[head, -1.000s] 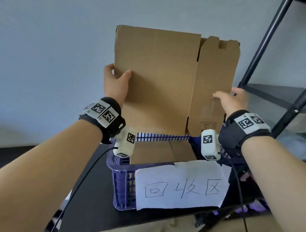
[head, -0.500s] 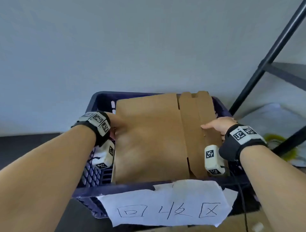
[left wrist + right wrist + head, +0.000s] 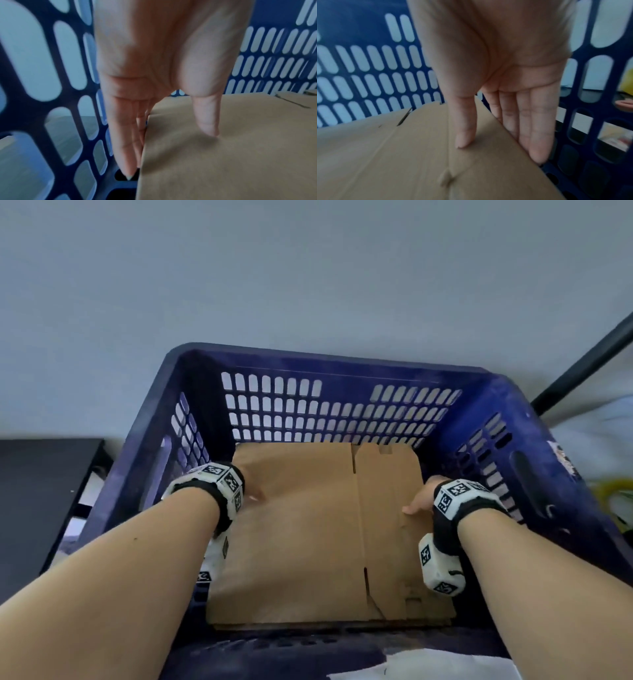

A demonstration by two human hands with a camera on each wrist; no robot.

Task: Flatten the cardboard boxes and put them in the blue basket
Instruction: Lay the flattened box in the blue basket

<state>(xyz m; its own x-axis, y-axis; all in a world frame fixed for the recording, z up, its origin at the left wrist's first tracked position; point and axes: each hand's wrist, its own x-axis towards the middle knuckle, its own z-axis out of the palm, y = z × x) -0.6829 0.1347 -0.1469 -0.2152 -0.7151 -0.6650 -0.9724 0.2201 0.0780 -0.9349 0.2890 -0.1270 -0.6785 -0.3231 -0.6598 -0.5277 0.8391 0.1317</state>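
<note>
backdrop: pale grey wall behind everything, a dark tabletop at the far left carrying the blue basket.
nearest edge: the basket's front rim sits closest, with a white paper label taped to it, only partly in view.
task's thing: flattened cardboard box lies flat inside the basket, filling most of the floor; the edge of another cardboard sheet shows just beneath its near edge, so it seems to rest on a stack.
left grip: left hand straddles the box's left edge; thumb tip rests on the top face, fingers run straight down the side between the cardboard and the basket wall, a loose pinch on the edge.
right grip: right hand mirrors it on the right edge; thumb on top, straight fingers down the outside against the edge.
why held so: a judgement; holding both side edges keeps the sheet level and square to the walls as it seats.
thing relative to grip: the box spans between the two hands, its middle and crease well clear of both.
risk: fingers sit in the narrow gaps beside the walls.
far side: slotted back wall of the basket, then a black shelf post at right.
</note>
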